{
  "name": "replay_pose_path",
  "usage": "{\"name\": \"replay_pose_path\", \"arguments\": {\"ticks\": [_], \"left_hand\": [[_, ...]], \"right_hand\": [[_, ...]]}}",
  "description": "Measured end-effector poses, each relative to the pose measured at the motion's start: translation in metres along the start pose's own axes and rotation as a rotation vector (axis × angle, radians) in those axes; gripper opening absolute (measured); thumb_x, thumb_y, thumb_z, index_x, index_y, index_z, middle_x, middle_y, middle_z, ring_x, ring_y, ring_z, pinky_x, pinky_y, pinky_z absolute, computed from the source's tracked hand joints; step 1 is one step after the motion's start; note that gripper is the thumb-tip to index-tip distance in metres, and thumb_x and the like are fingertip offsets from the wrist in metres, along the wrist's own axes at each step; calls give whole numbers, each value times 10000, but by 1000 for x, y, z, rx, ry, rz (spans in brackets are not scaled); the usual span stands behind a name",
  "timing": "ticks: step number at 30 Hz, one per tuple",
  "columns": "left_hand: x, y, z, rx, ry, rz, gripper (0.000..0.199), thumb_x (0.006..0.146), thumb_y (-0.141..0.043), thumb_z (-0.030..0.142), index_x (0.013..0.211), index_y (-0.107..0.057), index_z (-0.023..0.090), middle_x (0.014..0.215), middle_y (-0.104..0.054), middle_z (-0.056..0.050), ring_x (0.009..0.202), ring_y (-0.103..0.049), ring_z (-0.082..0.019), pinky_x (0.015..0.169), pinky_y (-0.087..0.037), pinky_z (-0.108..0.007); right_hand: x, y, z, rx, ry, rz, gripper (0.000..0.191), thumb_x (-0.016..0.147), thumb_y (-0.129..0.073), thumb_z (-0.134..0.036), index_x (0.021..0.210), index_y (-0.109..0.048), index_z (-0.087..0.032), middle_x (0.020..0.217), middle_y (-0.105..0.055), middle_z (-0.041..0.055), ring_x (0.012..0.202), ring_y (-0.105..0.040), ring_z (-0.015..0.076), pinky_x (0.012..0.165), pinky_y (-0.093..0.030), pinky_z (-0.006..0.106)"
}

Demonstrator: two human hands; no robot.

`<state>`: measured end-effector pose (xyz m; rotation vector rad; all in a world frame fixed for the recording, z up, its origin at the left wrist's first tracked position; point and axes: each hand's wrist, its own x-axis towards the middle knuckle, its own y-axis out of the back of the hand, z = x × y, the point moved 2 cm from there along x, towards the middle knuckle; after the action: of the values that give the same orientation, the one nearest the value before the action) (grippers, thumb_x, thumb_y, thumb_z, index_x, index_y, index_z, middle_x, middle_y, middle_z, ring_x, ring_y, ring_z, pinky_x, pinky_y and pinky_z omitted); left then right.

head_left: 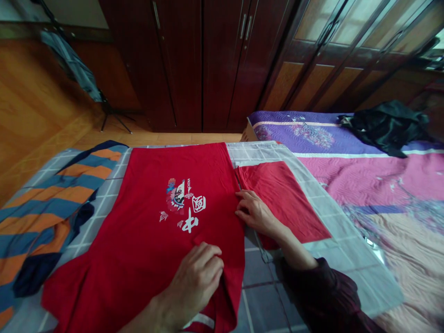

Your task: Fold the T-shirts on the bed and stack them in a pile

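Note:
A red T-shirt (138,222) with a white and coloured print lies spread on a grey checked cloth (260,300). My left hand (196,280) is on the lower part of the shirt, fingers curled together at a fold near its right side; what they pinch is too small to make out. My right hand (256,212) rests at the shirt's right edge, its fingers slightly apart and bent over the fabric. Smaller red shorts or a folded red garment (294,199) lie to the right, partly under my right wrist.
An orange and blue striped garment (58,203) lies at the left. Beyond stand dark wardrobes (222,64) and a tripod (111,111). At the right is a bed with a purple and pink cover (354,175), bearing a black garment (391,125).

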<state>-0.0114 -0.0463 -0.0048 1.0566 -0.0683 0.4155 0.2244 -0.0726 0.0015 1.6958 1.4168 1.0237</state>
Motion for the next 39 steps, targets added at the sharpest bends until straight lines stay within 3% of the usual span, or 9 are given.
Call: {"name": "replay_pose_path", "arguments": {"ticks": [3,5,9,14,17,28,33,36,39], "left_hand": [[4,7,-19,163,161,215,170,881,-526,195,1046,-563,172,1088,-593,-99,1004,-547,-250,868,-459,-413],[6,8,-31,265,232,232,251,854,-580,260,1081,-552,156,1160,-569,-140,1088,-511,-306,887,-436,-471],[7,6,-40,205,258,186,45,824,-573,181,809,-531,189,1125,-588,-111,1107,-511,-291,914,-407,-463],[4,13,-40,10,368,174,114,800,-527,160,724,-459,211,738,-602,-8,724,-581,-187,681,-463,-317],[2,14,-40,-1,389,170,89,781,-521,153,739,-474,216,649,-565,25,614,-548,-163,604,-439,-281],[-1,6,-42,172,233,201,159,776,-526,78,874,-514,203,794,-641,-7,736,-586,-192,725,-425,-327],[4,16,-16,170,18,259,234,836,-515,75,1045,-551,173,970,-613,-64,933,-548,-218,862,-391,-381],[5,14,7,40,-214,82,222,861,-477,63,1034,-567,171,981,-596,-52,934,-524,-189,875,-391,-338],[3,5,17,31,-277,-141,101,856,-499,96,867,-564,173,854,-583,-17,805,-505,-161,767,-398,-298]], "right_hand": [[0,-1,2,10,3,11,75,798,-617,-173,740,-663,-163,1201,-566,131,1153,-477,243,963,-409,390],[1,-1,3,27,17,-7,87,804,-637,-228,747,-667,-168,1230,-549,128,1171,-469,244,977,-401,400],[0,0,6,61,30,-44,77,781,-674,-244,769,-666,-168,1275,-520,121,1208,-448,238,997,-391,391],[-1,-3,9,45,18,-1,90,782,-677,-242,733,-661,-168,1238,-551,124,1197,-458,241,990,-392,405],[-1,-4,7,43,19,20,131,791,-680,-291,748,-669,-168,1220,-563,132,1175,-477,241,978,-402,409],[-1,-12,7,-50,24,86,196,784,-693,-314,677,-621,-167,1184,-595,143,1127,-518,250,933,-438,396],[-1,-14,3,-117,19,102,209,792,-680,-318,662,-601,-174,1169,-604,149,1127,-524,263,925,-450,403],[-2,-12,1,-124,12,101,209,815,-651,-325,678,-603,-175,1167,-603,153,1145,-517,262,934,-451,397],[-4,-12,2,-130,24,83,251,797,-659,-401,836,-640,-154,1244,-555,176,1198,-477,285,973,-431,425]]}}
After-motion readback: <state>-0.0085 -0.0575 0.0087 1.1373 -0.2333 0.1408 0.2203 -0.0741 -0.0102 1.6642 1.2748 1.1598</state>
